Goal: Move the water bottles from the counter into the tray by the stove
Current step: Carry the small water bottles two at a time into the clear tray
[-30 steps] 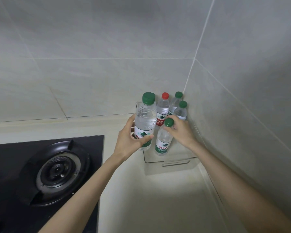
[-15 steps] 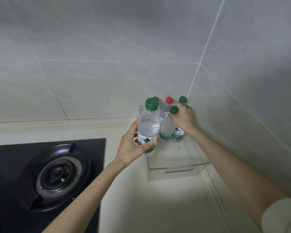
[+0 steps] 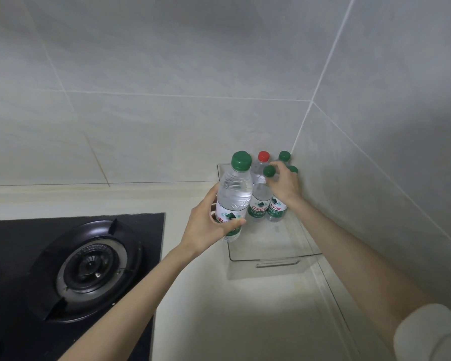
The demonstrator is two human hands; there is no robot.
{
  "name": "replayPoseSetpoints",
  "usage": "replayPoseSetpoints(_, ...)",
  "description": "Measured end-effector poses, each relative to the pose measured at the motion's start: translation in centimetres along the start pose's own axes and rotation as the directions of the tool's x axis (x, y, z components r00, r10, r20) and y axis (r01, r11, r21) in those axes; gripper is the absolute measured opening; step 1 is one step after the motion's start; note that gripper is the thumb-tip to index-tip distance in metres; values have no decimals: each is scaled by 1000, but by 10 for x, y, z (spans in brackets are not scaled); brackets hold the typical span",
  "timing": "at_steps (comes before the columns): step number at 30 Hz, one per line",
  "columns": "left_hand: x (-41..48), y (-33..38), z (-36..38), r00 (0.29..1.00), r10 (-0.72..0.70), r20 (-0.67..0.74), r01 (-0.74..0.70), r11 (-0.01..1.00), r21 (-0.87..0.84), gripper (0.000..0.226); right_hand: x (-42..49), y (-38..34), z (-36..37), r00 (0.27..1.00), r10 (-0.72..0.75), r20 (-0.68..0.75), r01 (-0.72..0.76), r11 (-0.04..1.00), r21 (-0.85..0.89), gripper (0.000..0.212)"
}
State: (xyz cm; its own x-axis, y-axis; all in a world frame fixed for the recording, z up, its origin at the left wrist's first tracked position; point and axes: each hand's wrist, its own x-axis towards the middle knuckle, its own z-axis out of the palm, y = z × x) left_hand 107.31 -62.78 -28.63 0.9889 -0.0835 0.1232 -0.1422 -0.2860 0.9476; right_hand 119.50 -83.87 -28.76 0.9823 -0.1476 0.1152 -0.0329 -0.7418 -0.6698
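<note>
- Now the right hand (image 3: 284,186) has slid its small bottle (image 3: 258,201) back against the rear cluster in the tray (image 3: 274,257), fingers still around its neck.
- Left hand (image 3: 211,225) keeps clutching the big bottle (image 3: 233,196), hovering at the tray's left edge; it goes in next, I'd say.

A pale cream stone counter (image 3: 198,308) fills the corner under the grey tiled walls. On it lies a black glass gas stove (image 3: 71,267) at the left and a clear plastic rectangular tray (image 3: 274,254) in the right corner, near the stove.
</note>
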Motion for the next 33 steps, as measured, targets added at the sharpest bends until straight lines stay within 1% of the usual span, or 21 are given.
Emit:
replayPoseSetpoints(2, 0, 1, 1, 1000, 1, -1, -1, 1000, 15, 79, -8, -12, -15, 998, -53, 25, 54, 997, -52, 30)
replayPoseSetpoints(3, 0, 2, 1, 1000, 1, -4, -1, 1000, 18, 79, -16, -23, -24, 994, -100, 45, 101, 994, -28, 25)
replayPoseSetpoints(4, -1, 3, 1, 1000, 2, -5, -2, 1000, 20, 78, -25, -34, -33, 986, -147, 77, 143, 988, 54, 21)
replayPoseSetpoints(5, -1, 3, 1, 1000, 4, -6, -4, 1000, 19, 78, -38, -46, -43, 974, -195, 118, 172, 968, 182, 19)
replayPoseSetpoints(7, 0, 4, 3, 1000, 6, -4, -5, 1000, 21, 76, -65, -66, -55, 937, -304, 173, 206, 880, 429, 19)
replayPoseSetpoints(8, 0, 3, 4, 1000, 9, -4, -9, 1000, 20, 76, -78, -73, -59, 922, -349, 168, 219, 827, 517, 19)
replayPoseSetpoints(10, 1, 3, 6, 1000, 19, -8, -19, 1000, 22, 75, -97, -80, -60, 914, -380, 142, 233, 778, 583, 21)
replayPoseSetpoints(13, 1, 4, 9, 999, 32, -3, -31, 999, 39, 75, -108, -85, -57, 924, -380, 43, 290, 769, 570, 34)
replayPoseSetpoints(16, 2, -2, 8, 999, 18, 42, -22, 996, 88, 76, -107, -83, -57, 934, -352, -66, 327, 763, 557, 30)
replayPoseSetpoints(18, 2, -12, 4, 995, -9, 101, -14, 975, 221, 84, -107, -78, -58, 937, -331, -113, 339, 780, 526, 25)
replayPoseSetpoints(20, 2, -28, 2, 985, -66, 162, -3, 919, 395, 90, -106, -71, -60, 943, -289, -164, 332, 811, 481, 23)
replayPoseSetpoints(23, 2, -48, 4, 954, -181, 238, 32, 853, 521, 86, -104, -58, -62, 950, -221, -222, 302, 834, 461, 25)
replayPoseSetpoints(25, 4, -52, 8, 927, -241, 287, 37, 822, 569, 83, -99, -46, -62, 945, -222, -240, 304, 866, 396, 26)
replayPoseSetpoints(27, 7, -53, 10, 913, -270, 306, 38, 803, 594, 82, -93, -30, -61, 948, -227, -225, 287, 912, 291, 27)
replayPoseSetpoints(30, 11, -54, 10, 906, -267, 328, 8, 786, 619, 82, -84, -5, -52, 956, -211, -202, 247, 953, 175, 30)
replayPoseSetpoints(33, 9, -55, 9, 908, -246, 339, -29, 770, 637, 81, -79, 21, -41, 963, -151, -224, 176, 980, 97, 22)
